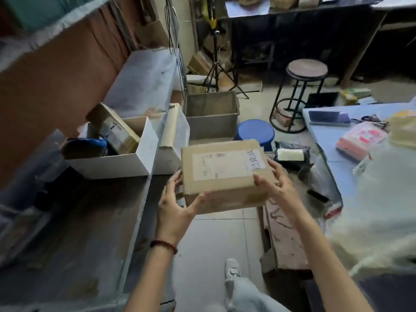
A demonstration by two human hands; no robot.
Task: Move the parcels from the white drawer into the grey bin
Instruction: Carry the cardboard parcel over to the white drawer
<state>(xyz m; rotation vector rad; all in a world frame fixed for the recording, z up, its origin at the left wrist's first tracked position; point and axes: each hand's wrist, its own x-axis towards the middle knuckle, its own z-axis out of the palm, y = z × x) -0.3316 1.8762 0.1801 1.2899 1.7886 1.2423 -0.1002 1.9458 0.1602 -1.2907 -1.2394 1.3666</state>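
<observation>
As it is held in the air by both hands, the parcel (225, 167), a brown cardboard box, lies flat with its broad labelled face up and tipped towards the camera. Its long axis runs left to right, with the right end slightly farther away. A printed label (213, 165) covers the top, and a white sticker (255, 159) with handwritten characters sits at the right end. The parcel is above the floor, just right of the drawer (112, 165) and in front of the bin (211, 124), touching neither. The drawer is white, open-topped and set on a low ledge at left. It holds a brown box (117, 129) leaning on a slant and a blue item (90, 144) beside it; what lies deeper is too dark to tell. The bin is grey, rectangular and open-topped, standing on the floor with its inner walls visible. The left hand (177, 206) grasps the near-left corner, fingers curled round the left end and thumb along the front face. The right hand (274, 185) grasps the near-right corner, thumb on the top face and fingers spread over the right end. A bead bracelet (164, 244) is on the left wrist. A blue stool (255, 131) stands just right of the bin.
</observation>
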